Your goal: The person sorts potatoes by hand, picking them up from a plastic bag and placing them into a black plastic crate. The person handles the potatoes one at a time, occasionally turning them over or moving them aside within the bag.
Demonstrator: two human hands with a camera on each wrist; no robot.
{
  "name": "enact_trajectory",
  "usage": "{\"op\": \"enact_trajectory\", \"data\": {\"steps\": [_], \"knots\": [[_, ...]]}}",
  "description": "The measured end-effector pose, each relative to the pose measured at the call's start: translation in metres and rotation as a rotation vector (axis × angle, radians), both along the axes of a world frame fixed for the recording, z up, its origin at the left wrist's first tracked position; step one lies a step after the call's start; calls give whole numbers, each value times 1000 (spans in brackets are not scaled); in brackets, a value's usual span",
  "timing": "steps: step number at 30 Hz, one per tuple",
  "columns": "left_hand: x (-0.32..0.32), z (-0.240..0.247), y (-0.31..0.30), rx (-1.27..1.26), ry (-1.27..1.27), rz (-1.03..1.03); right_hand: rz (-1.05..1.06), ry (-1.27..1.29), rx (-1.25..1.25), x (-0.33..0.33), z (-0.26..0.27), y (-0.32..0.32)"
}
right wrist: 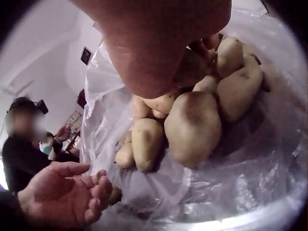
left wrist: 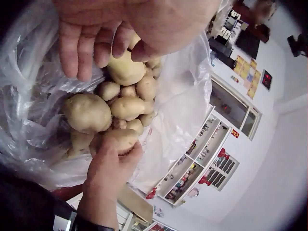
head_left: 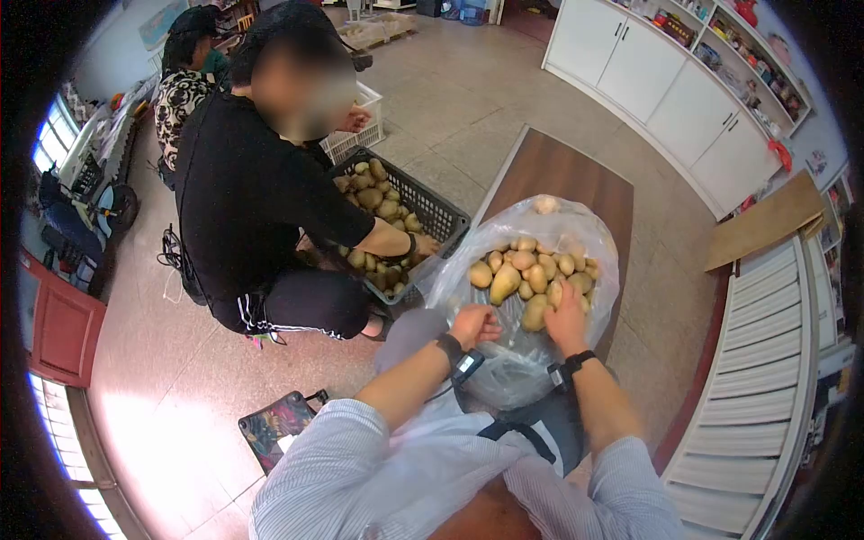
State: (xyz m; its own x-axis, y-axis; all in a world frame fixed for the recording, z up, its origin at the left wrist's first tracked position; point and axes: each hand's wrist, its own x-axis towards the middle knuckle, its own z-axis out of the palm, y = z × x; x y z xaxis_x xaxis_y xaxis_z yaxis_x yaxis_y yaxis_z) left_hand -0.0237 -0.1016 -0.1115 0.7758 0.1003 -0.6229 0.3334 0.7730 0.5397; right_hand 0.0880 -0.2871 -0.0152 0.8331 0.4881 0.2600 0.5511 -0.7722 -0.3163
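Note:
A heap of potatoes (head_left: 506,281) lies on a clear plastic bag (head_left: 454,279) spread open in front of me. My right hand (head_left: 567,317) is at the near right side of the heap. In the left wrist view, the thumb and fingers of that hand pinch a potato (left wrist: 124,139). My left hand (head_left: 475,326) is beside the near left edge of the heap, fingers loosely curled and holding nothing. Its palm faces up in the right wrist view, where a large knobbly potato (right wrist: 193,129) lies in front of the right hand.
The bag lies over a brown wooden board (head_left: 558,171). To the left, a person in black (head_left: 256,189) crouches with a hand in a dark crate (head_left: 436,211) of potatoes. A white crate (head_left: 367,117) stands behind. A patterned bag (head_left: 274,430) sits on the floor.

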Motion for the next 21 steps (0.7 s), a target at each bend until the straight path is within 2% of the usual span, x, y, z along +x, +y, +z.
{"op": "enact_trajectory", "data": {"steps": [1, 2, 4, 5, 7, 8, 10, 11, 13, 14, 15, 17, 18, 19, 20, 21], "knots": [[0, 2, 0, 0, 0, 0, -34, 53, 111, -2, -6, 1], [-1, 4, -1, 6, -4, -8, -34, 55, 110, -2, -23, 0], [-2, 5, -3, 11, -8, -21, -21, 79, 367, -2, -58, -1], [-1, 6, -5, 25, -15, -20, -24, 79, 367, -5, -65, -4], [-1, 8, -7, 39, -23, -23, -178, 1077, 844, -26, -62, 7], [-3, 10, -8, 34, -46, -25, -178, 1075, 846, -37, -59, 13], [-5, 15, -9, 31, -70, -25, -152, 1280, 932, -59, -57, 25], [-7, 17, -9, -3, -133, -71, -151, 1281, 932, -66, -57, 31], [-9, 20, -11, -34, -197, -115, -112, 995, 683, -74, -66, 37], [-10, 21, -13, 5, -198, -143, -32, 739, 572, -68, -94, 37], [-10, 21, -15, 43, -197, -172, -33, 738, 572, -70, -89, 39], [-11, 19, -13, -49, -177, -167, 73, 372, 407, -75, -81, 41], [-11, 15, -12, -142, -155, -163, 68, 376, 401, -76, -72, 41], [-8, -2, -9, -152, -149, -167, 72, 419, 284, -76, -60, 40], [-2, -28, -5, -19, -233, -168, 72, 466, 164, -77, -49, 39], [-3, -45, -6, 106, -313, -174, 147, 392, 173, -79, -41, 36]]}}
